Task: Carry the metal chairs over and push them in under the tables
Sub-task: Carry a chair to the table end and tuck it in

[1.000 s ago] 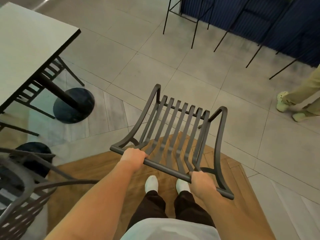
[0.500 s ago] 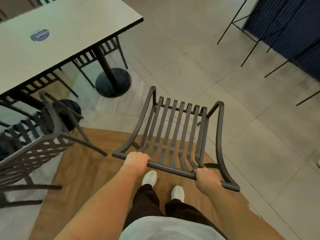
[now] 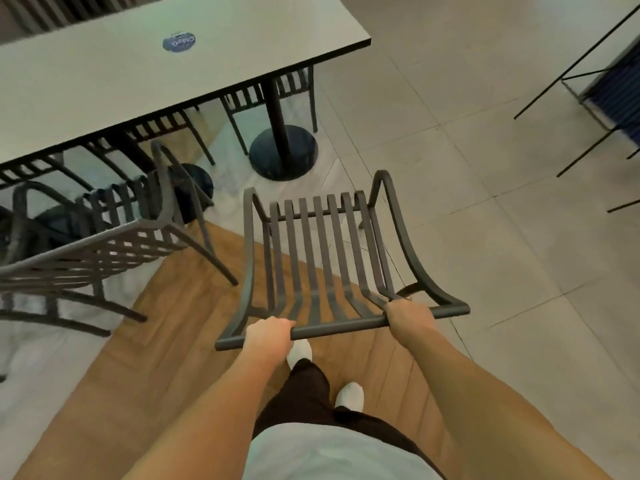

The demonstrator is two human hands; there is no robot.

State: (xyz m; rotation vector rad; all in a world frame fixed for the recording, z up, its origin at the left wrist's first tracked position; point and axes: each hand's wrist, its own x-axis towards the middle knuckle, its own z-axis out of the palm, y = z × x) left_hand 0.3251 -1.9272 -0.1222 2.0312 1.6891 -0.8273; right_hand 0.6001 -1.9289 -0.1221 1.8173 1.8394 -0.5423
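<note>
Since the earlier frames the view has swung toward the worktop (image 3: 104,81), which now fills the upper left, and the carried chair (image 3: 322,258) has turned so its slats run almost straight away from the person; both hands have kept their places on its top rail; the white shoes have shifted, one now ahead of the other.

Left hand (image 3: 268,337) is closed round the rail near its left end, fingers curled over the bar; right hand (image 3: 410,315) is closed round the same rail near the right end, close to where the curved side frame joins; the chair is dark grey metal with a slatted back and seat, seen from above and behind; whether its legs touch the floor cannot be told; it lies over the edge where the wooden floor panel (image 3: 173,341) meets the pale tiles (image 3: 485,271), in front of the person's shoes.

To the left stands a second metal chair (image 3: 104,251) of the same kind, near the carried one but apart from it, beside the worktop's near edge; more chairs (image 3: 249,95) are tucked under the worktop on its far side; a black pedestal base (image 3: 283,152) sits on the tiles just beyond the carried chair's front edge; a blue round sticker (image 3: 179,42) lies on the worktop; thin black metal legs (image 3: 571,74) stand at the upper right.
</note>
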